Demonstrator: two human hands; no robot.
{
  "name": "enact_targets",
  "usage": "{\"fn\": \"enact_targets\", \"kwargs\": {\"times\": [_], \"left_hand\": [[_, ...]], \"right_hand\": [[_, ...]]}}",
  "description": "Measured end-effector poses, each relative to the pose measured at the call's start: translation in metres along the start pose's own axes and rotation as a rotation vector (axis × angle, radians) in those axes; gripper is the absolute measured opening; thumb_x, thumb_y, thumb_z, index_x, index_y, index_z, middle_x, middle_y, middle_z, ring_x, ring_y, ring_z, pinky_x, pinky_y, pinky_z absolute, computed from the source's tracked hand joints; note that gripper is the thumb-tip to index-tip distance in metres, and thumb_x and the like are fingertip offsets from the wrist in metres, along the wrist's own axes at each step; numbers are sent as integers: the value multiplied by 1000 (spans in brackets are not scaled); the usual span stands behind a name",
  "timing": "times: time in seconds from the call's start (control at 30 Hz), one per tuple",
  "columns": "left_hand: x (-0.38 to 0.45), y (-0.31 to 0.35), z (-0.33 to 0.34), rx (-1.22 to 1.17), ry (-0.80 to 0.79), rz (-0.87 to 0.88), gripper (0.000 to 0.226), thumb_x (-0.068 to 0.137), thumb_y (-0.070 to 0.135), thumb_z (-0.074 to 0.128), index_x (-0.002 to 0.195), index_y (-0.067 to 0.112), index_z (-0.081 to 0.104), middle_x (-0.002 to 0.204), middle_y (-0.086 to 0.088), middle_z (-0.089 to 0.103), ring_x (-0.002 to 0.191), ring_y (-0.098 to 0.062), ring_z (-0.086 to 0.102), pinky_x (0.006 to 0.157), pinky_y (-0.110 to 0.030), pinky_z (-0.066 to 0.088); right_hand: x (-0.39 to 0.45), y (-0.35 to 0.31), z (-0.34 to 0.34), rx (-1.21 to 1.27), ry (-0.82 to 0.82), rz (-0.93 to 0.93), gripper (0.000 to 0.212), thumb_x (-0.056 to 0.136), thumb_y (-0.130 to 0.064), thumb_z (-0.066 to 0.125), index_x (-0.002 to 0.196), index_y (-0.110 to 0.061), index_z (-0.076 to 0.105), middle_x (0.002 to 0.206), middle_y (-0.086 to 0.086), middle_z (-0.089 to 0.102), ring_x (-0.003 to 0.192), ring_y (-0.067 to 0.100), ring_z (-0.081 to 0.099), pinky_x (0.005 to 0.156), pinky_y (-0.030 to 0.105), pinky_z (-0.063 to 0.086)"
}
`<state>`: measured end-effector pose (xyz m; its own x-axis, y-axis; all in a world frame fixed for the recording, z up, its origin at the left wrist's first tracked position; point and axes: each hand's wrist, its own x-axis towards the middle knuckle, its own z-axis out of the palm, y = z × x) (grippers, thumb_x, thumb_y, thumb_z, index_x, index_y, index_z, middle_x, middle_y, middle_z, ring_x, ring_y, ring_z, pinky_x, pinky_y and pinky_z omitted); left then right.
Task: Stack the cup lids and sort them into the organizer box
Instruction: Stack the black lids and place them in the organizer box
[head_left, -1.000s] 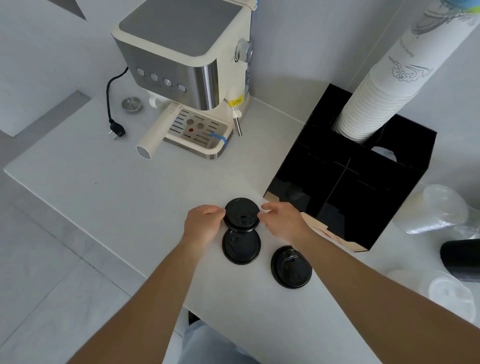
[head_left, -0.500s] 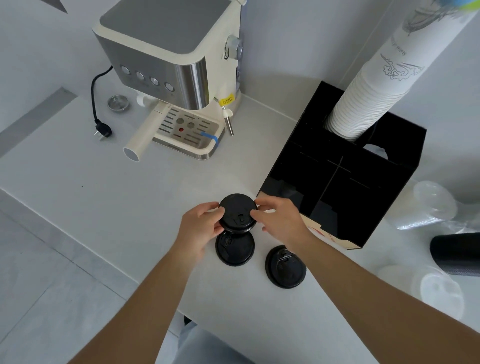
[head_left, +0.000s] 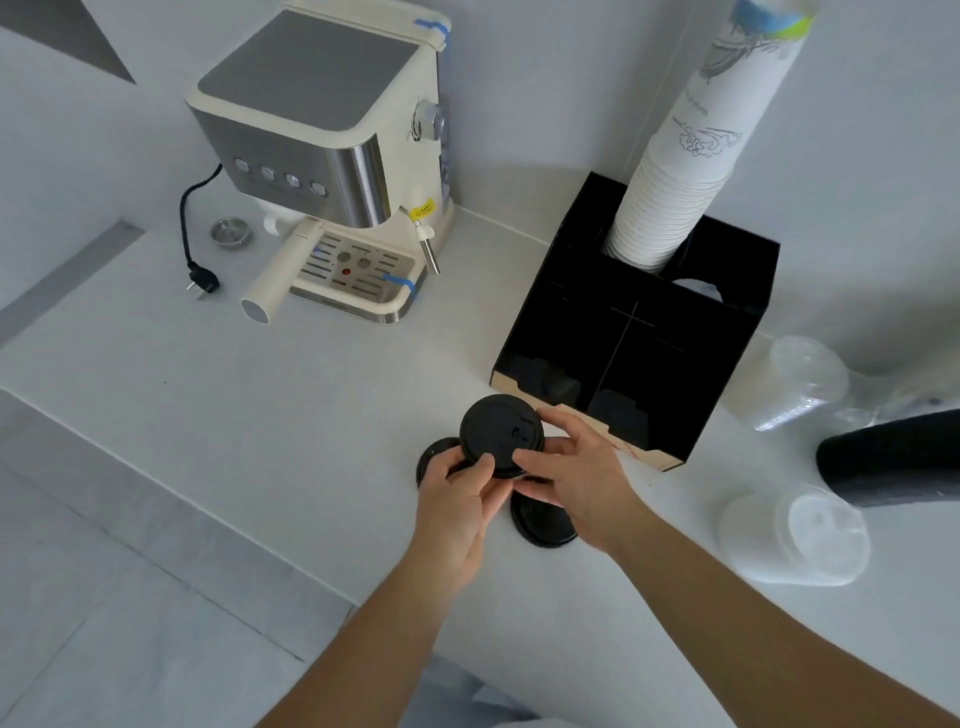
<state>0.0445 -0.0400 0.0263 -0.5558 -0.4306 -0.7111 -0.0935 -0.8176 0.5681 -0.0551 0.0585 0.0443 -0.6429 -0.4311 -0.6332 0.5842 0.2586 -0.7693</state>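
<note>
Both hands, left hand (head_left: 457, 512) and right hand (head_left: 576, 480), fingers curled, pinch round black plastic cup lid (head_left: 498, 434) at frame centre, near black organizer box (head_left: 675, 374)

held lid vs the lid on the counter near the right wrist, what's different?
The held lid is lifted off the counter, pinched between the left hand and right hand; the counter lid lies flat and untouched. The held lid shows in full, tilted toward the camera; the counter lid is partly hidden under the right hand. Both are black, round cup lids.
</note>
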Motion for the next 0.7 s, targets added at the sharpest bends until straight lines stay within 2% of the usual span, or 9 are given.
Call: {"fn": "enact_targets", "kwargs": {"times": [0.13,0.27,0.33,0.4,0.5,0.6,0.7], "left_hand": [[-6,-8,-3,203,11,-45,31,91,9,65,121,5,58,113,-16,70,98,-23,73,86,-33,59],[-6,-2,-12,445,-25,20,38,90,12,66,126,18,57,111,-10,68,100,-21,68,82,-31,57],[-7,-1,-17,672,-69,73,37,89,13,67,125,16,62,101,-4,70,94,-17,68,80,-29,58],[-11,-4,-19,842,-128,89,35,87,13,69,122,17,67,90,0,72,85,-16,66,83,-31,57],[-16,-15,-22,922,-157,72,29,84,14,73,113,19,71,79,2,71,74,-14,65,82,-30,57],[-17,-30,-25,940,-117,65,25,82,16,73,107,15,72,71,-1,69,61,-13,61,71,-28,53],[-17,-42,-22,898,-54,74,27,80,13,74,107,11,71,85,-4,74,72,-22,70,79,-33,56]], "right_hand": [[-10,6,-20,-79,11,-27,59,79,10,73,126,-25,63,111,9,68,88,30,75,75,37,63],[-23,5,-48,-243,-173,42,55,80,13,69,123,-21,64,113,10,67,92,31,71,70,32,61],[-27,7,-58,-332,-259,99,54,80,14,69,123,-19,65,114,7,69,96,31,70,69,29,60],[-28,13,-65,-403,-276,119,53,79,13,69,121,-19,66,116,4,71,100,31,69,73,31,60],[-26,23,-71,-483,-135,74,42,78,6,72,109,-22,69,112,1,72,96,28,71,79,35,60],[-24,30,-72,-549,33,26,23,79,-6,77,94,-22,71,103,1,71,86,24,70,56,25,48],[-20,33,-72,-626,126,-27,14,82,-13,77,90,-23,72,95,1,70,76,16,64,51,16,41]]}}
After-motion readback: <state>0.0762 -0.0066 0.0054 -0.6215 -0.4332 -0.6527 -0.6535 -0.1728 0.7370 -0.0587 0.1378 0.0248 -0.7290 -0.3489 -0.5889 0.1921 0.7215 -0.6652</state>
